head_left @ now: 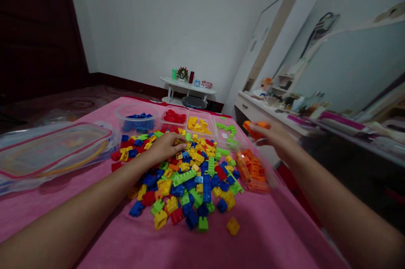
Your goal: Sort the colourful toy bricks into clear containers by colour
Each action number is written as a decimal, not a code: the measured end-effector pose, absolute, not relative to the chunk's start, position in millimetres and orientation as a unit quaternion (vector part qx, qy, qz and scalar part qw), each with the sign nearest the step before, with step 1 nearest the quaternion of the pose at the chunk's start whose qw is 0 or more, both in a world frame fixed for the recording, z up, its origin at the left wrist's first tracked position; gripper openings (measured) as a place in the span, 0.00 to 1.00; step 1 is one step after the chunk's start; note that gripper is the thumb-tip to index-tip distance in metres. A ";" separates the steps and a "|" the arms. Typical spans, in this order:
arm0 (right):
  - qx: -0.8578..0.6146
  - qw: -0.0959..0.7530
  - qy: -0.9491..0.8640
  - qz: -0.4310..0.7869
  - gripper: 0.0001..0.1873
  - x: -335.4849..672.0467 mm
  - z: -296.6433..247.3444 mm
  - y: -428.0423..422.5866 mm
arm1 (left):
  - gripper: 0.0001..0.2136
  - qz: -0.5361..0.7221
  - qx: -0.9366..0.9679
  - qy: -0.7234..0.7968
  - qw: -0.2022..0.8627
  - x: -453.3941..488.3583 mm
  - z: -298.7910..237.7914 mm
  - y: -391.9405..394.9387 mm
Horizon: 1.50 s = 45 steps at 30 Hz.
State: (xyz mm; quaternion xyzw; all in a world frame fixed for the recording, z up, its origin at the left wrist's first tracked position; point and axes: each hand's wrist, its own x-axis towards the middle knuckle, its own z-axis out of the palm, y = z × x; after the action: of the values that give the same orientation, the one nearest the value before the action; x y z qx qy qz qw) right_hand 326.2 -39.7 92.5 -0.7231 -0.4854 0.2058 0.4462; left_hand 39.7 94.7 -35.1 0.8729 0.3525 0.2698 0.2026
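Note:
A heap of small plastic bricks (pixel 186 180) in red, blue, yellow, green and orange lies on a pink cloth (pixel 272 235). My left hand (pixel 164 147) rests on the far part of the heap, fingers curled down among the bricks; what they pinch is hidden. My right hand (pixel 274 136) is raised at the right with its fingers closed on orange bricks (pixel 255 128), above a clear tub of orange bricks (pixel 253 168).
Clear tubs stand behind the heap: blue bricks (pixel 138 122), red bricks (pixel 173 117), yellow bricks (pixel 198 123), green bricks (pixel 228 130). Clear lids with pink rims (pixel 47 150) lie at the left. A white dresser (pixel 268 110) and mirror stand to the right, a small white table (pixel 188 87) beyond.

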 end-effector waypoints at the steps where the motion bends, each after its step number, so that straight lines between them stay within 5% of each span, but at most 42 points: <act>1: -0.753 0.399 -0.494 0.173 0.16 340.3 87.9 -45.9 | 0.17 0.258 0.879 0.350 0.193 39.7 -35.2 93.8; 6: -0.784 0.207 -0.574 0.116 0.18 399.9 58.5 -68.5 | 0.17 0.242 0.885 0.359 0.173 40.1 -33.2 89.6; 14: -0.700 0.171 -0.685 0.106 0.26 370.6 34.8 -97.7 | 0.17 0.241 0.892 0.355 0.146 39.8 -35.3 89.1; 21: -0.633 0.150 -0.724 0.229 0.28 344.4 37.5 -101.3 | 0.18 0.237 0.895 0.353 0.135 38.5 -32.9 86.3; 31: -0.690 -0.008 -0.724 -0.023 0.32 321.7 39.0 -82.5 | 0.16 0.251 0.885 0.370 0.130 38.0 -37.9 86.8; 38: -0.648 0.118 -0.753 0.001 0.18 242.6 72.4 -23.7 | 0.14 0.250 0.883 0.366 0.152 36.7 -34.5 84.8; 45: -0.625 0.262 -0.735 0.033 0.14 214.2 49.2 33.9 | 0.13 0.271 0.880 0.343 0.187 33.9 -36.3 87.8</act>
State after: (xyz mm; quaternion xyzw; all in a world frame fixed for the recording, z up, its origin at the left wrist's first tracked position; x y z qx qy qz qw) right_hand 214.2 33.9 49.2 -0.6252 -0.7345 0.0332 0.2617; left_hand 33.9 87.8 -36.3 0.8799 0.3425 0.2708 0.1874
